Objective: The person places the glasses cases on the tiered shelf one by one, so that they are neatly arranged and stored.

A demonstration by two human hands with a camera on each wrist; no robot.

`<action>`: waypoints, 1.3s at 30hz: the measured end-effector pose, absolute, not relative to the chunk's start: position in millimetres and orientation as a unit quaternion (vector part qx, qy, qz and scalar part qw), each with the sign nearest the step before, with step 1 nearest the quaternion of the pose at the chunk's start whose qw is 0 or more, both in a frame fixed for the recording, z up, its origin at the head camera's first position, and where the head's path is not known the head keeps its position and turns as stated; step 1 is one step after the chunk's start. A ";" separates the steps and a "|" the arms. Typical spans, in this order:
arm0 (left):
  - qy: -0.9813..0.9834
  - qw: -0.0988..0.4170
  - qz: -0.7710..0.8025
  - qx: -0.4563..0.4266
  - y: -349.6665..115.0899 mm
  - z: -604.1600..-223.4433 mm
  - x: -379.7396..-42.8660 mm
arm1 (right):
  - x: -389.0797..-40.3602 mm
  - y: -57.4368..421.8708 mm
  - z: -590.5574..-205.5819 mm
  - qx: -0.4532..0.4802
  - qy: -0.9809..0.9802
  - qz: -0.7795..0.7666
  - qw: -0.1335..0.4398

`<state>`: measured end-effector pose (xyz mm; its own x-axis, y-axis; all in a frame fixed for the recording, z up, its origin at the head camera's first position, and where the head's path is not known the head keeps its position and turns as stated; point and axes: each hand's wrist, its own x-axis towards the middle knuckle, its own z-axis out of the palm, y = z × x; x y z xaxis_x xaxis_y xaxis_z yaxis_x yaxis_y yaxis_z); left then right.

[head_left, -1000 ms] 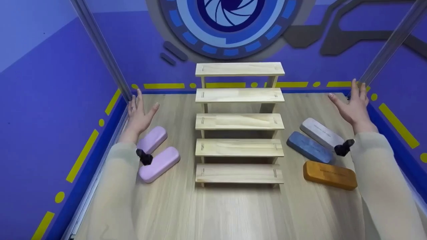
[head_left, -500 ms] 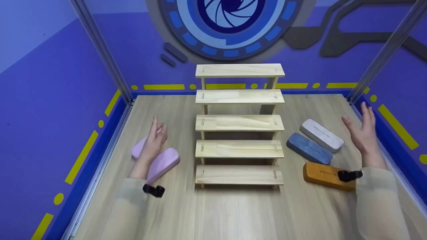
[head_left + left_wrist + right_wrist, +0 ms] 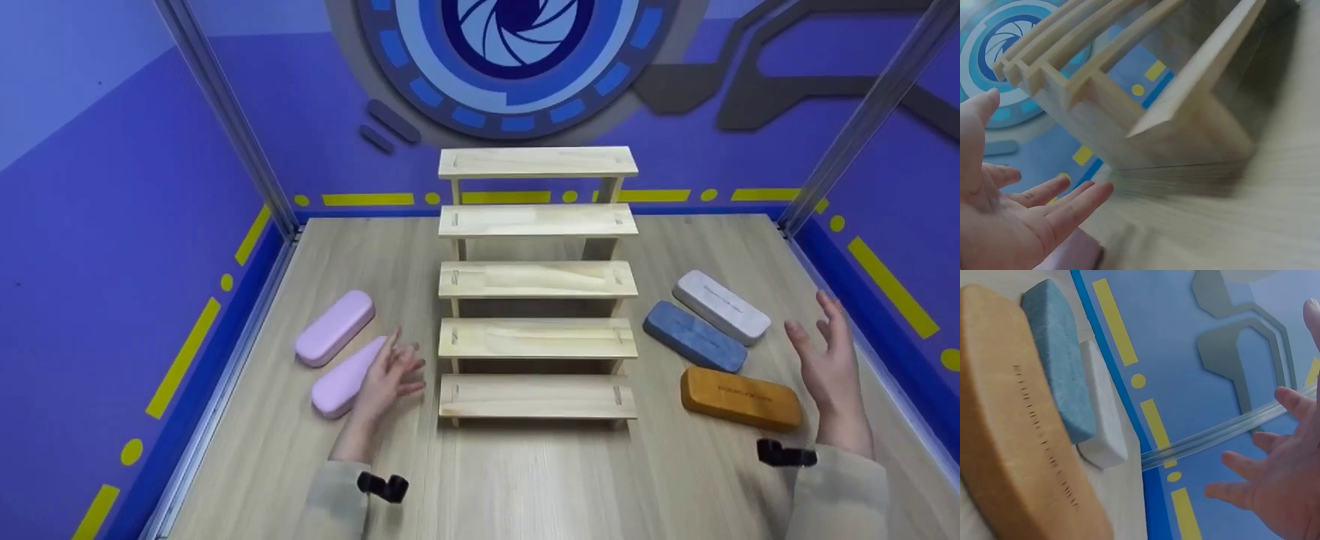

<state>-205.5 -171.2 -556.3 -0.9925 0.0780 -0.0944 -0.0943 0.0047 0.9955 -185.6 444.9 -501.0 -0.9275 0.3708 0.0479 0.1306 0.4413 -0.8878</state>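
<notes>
My left hand (image 3: 386, 382) hovers over the nearer of two pink glasses cases, its fingers relaxed and holding nothing. That nearer pink case (image 3: 341, 386) is partly covered by the hand; the farther pink case (image 3: 335, 328) lies just behind it. On the other side, my right hand (image 3: 831, 367) is raised with spread fingers, to the right of three more glasses cases. These are an orange-brown case (image 3: 741, 397), a blue case (image 3: 695, 336) and a white case (image 3: 721, 306). Dark lettering shows on the orange-brown case (image 3: 1033, 416) in the right wrist view.
A wooden stepped rack (image 3: 538, 337) with several shelves stands in the middle of the wood-grain table (image 3: 540, 487). Blue-purple panels (image 3: 105, 225) wall in the left, back and right sides, with metal posts (image 3: 225, 112) at the corners.
Both hands have drawn back toward the near side; the left also moved right, from beyond the pink cases to over the nearer one. The cases and the rack have stayed put.
</notes>
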 end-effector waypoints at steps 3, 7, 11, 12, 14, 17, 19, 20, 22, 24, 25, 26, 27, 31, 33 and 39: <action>0.688 0.076 0.721 -0.018 -165.0 -571.5 -197.9 | -175.2 442.4 -510.6 -0.170 -0.840 0.506 0.101; 0.671 0.084 0.736 -0.027 -159.4 -585.2 -191.6 | -164.4 443.1 -520.9 -0.180 -0.838 0.506 0.095; 0.649 0.093 0.754 -0.045 -154.1 -591.6 -188.3 | -154.9 448.1 -531.6 -0.191 -0.832 0.513 0.083; 0.643 0.097 0.758 -0.050 -152.8 -593.1 -187.8 | -152.6 449.3 -534.4 -0.194 -0.832 0.514 0.076; 0.629 0.106 0.768 -0.057 -150.2 -594.9 -187.4 | -148.4 452.1 -539.9 -0.196 -0.833 0.513 0.062; 0.621 0.118 0.773 -0.053 -147.3 -597.7 -188.1 | -144.0 455.8 -546.8 -0.201 -0.832 0.515 0.045; 0.621 0.126 0.772 -0.053 -146.4 -598.7 -188.5 | -142.6 457.5 -551.1 -0.210 -0.830 0.516 0.039; 0.619 0.130 0.773 -0.052 -146.3 -599.9 -188.8 | -142.4 458.0 -553.0 -0.216 -0.829 0.515 0.036; 0.613 0.137 0.776 -0.046 -146.6 -601.6 -188.6 | -142.5 459.1 -556.4 -0.231 -0.827 0.512 0.029; 0.607 0.144 0.780 -0.036 -147.4 -603.8 -188.5 | -143.2 460.1 -559.1 -0.242 -0.826 0.509 0.019; 0.604 0.147 0.782 -0.030 -147.9 -604.8 -188.2 | -143.4 460.6 -560.0 -0.246 -0.826 0.507 0.014; 0.601 0.151 0.785 -0.024 -148.2 -606.0 -188.2 | -143.5 461.5 -561.0 -0.249 -0.825 0.507 0.010; 0.599 0.154 0.786 -0.018 -148.6 -606.7 -188.2 | -143.7 462.6 -562.0 -0.251 -0.824 0.509 0.004; 0.593 0.163 0.789 -0.009 -148.6 -610.6 -188.9 | -143.9 466.0 -566.3 -0.240 -0.823 0.514 -0.013; 0.590 0.164 0.791 -0.008 -148.0 -612.4 -189.2 | -143.9 467.5 -568.6 -0.230 -0.825 0.517 -0.024; 0.580 0.161 0.798 -0.007 -147.1 -616.3 -189.9 | -145.9 471.1 -573.5 -0.217 -0.820 0.528 -0.049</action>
